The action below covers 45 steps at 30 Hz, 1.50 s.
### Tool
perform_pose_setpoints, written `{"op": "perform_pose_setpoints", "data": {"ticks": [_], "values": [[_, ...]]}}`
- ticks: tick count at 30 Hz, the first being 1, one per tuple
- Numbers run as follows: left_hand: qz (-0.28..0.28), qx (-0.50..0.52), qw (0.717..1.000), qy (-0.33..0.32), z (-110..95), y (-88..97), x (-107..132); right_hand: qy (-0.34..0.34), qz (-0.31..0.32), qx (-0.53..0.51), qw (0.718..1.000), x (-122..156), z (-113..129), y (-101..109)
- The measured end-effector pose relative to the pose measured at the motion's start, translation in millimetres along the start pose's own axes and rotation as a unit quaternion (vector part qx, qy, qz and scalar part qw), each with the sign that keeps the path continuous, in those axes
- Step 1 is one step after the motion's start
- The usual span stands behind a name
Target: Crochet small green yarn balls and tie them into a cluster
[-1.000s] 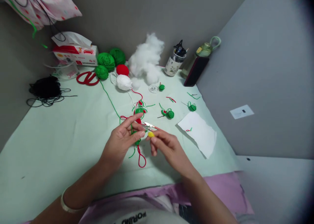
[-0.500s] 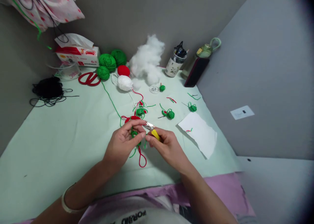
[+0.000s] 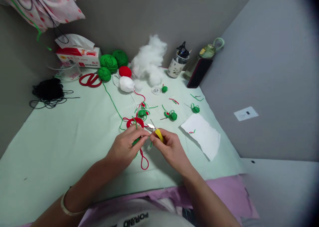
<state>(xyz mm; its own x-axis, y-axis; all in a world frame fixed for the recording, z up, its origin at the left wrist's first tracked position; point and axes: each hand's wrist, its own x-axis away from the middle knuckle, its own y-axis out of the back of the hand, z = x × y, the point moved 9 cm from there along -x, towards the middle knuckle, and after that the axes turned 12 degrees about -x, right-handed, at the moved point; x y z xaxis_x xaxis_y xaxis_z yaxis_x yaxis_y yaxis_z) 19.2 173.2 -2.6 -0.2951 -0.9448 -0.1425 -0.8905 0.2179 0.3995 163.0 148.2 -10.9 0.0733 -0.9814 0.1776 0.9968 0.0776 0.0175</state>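
My left hand [image 3: 128, 142] is closed, its thumb and fingertips pinching green yarn. Part of a green yarn piece [image 3: 136, 141] shows under those fingers. My right hand [image 3: 167, 145] is closed round the yellow handle of a crochet hook [image 3: 159, 134], its thin metal shaft pointing up and away. The tips of both hands nearly meet over the yarn. Silver blades [image 3: 150, 126] show just beyond the right fingers; I cannot tell whether they are held or lie on the table. A red yarn loop [image 3: 144, 161] lies below the hands, and a red ring-shaped piece [image 3: 132, 121] lies behind the left one.
Small green yarn pieces [image 3: 172, 115] and yarn scraps lie beyond my hands. White paper [image 3: 203, 137] is at the right. Farther back are red-handled scissors [image 3: 90, 80], green yarn balls [image 3: 109, 63], white stuffing [image 3: 149, 61], black yarn [image 3: 48, 89], a tissue box [image 3: 78, 57] and a bottle [image 3: 193, 67].
My left fingers have closed from a spread curl into a pinch and turned over the green piece, now mostly covered. The hook's shaft has come into view, and the right hand has barely shifted.
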Motion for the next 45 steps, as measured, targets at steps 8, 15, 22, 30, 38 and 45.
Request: {"op": "perform_pose_setpoints", "data": {"ticks": [8,15,22,30,38,45], "values": [[-0.009,-0.124,0.99,-0.065,-17,-2.4,1,-0.025,0.054,-0.091,0.994,2,-1,-12],[0.081,-0.035,0.994,0.067,0,-13.2,-3,-0.041,0.032,-0.162,0.985,-3,-17,-6],[0.106,0.016,0.988,0.114,18,-15.0,0,-0.012,0.044,-0.012,0.999,3,-14,3],[0.01,0.204,0.956,0.212,50,-0.7,4,0.109,0.055,0.393,0.911,16,-7,15],[0.029,0.333,0.903,0.271,54,-17.6,4,0.136,0.036,0.566,0.812,-19,-8,4],[0.008,0.382,0.872,0.305,66,-16.9,5,0.079,0.031,0.376,0.923,-27,-7,26]]}}
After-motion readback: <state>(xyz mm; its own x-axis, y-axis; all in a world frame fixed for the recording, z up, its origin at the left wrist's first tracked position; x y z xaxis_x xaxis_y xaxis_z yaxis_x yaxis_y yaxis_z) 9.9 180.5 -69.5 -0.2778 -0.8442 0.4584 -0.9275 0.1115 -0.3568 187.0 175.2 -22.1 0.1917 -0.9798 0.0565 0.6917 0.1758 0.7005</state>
